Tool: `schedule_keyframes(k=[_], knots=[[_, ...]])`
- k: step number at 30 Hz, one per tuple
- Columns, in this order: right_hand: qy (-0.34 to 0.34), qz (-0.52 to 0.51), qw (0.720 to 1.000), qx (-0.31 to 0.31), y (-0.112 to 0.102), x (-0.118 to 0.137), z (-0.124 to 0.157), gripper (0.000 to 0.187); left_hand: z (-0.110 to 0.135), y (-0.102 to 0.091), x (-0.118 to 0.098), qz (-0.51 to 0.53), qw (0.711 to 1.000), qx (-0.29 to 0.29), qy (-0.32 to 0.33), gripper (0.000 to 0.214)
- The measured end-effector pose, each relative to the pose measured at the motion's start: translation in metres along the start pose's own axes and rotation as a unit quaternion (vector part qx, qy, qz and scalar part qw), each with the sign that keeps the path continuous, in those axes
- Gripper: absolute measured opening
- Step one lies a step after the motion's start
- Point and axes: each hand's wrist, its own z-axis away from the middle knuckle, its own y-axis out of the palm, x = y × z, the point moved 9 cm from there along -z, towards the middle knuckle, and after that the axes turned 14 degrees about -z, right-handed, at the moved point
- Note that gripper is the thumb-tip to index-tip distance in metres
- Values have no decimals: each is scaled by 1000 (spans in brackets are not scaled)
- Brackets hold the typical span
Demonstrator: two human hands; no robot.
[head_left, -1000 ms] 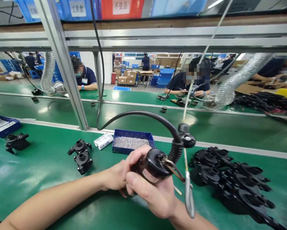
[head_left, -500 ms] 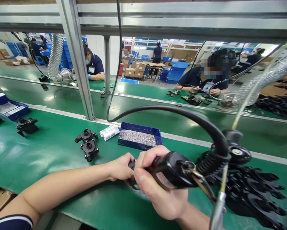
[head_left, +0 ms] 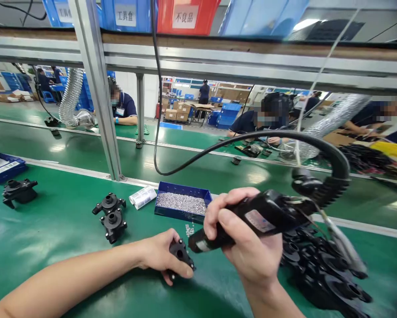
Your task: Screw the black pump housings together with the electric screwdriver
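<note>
Black plastic housing with a round port (head_left: 181, 251) is at bench centre, gripped between your left hand's (head_left: 161, 256) thumb and fingers. Your right hand (head_left: 246, 234) is wrapped around a black cylindrical corded power driver (head_left: 276, 214), nose right by the housing; contact can't be told. Dark blue rectangular plastic tray (head_left: 175, 214) beyond: small shiny metal pieces (head_left: 181, 202) inside, more loose in front. Red plastic bin (head_left: 168, 22) on the shelf above, contents hidden. Green bench top (head_left: 69, 221): two black housings (head_left: 114, 223) left, black parts piled (head_left: 330, 269) right. Co-workers sit across the way. Your left forearm enters from lower left; right hand is raised, tilting the driver nose-down.
</note>
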Motion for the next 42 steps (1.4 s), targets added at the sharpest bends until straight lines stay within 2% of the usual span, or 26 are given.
schedule_keyframes(k=[3,6,9,17,20,22,26,31,33,35,37,39,40,42], knots=[[-15,-7,1000,-19,-11,-8,-10,15,4,-1,2,-1,999,-16,-44,77],[20,-4,1000,-14,-11,-28,-14,16,7,0,-4,-4,999,-21,-36,72],[44,-9,999,-3,-6,-36,-15,19,9,-1,-8,-15,999,-28,-34,69],[149,-38,984,93,18,-40,-16,33,14,2,-20,-52,998,-30,-29,65],[182,-61,970,146,28,-44,-14,33,17,7,-19,-72,997,-5,-34,57],[168,-53,975,138,28,-44,-14,29,17,10,-16,-74,996,11,-38,58],[92,-15,994,59,18,-42,-14,23,19,8,-21,-84,996,-6,-27,61],[71,-38,996,43,20,-45,-13,27,21,4,-23,-134,990,-15,-42,64],[67,-59,995,43,18,-36,-17,28,17,-1,-27,-122,992,-25,-2,75],[44,-72,996,31,9,-16,-23,28,12,-5,-29,-83,995,-19,51,85],[18,-34,999,12,-8,8,-29,25,6,-5,-22,-15,997,25,67,89],[15,75,997,8,-26,23,-35,20,5,-1,-16,46,992,83,86,92],[27,149,988,19,-35,25,-37,19,5,-1,-16,65,987,102,108,92],[77,304,948,55,-54,15,-42,17,7,-4,-21,78,976,114,171,90]])
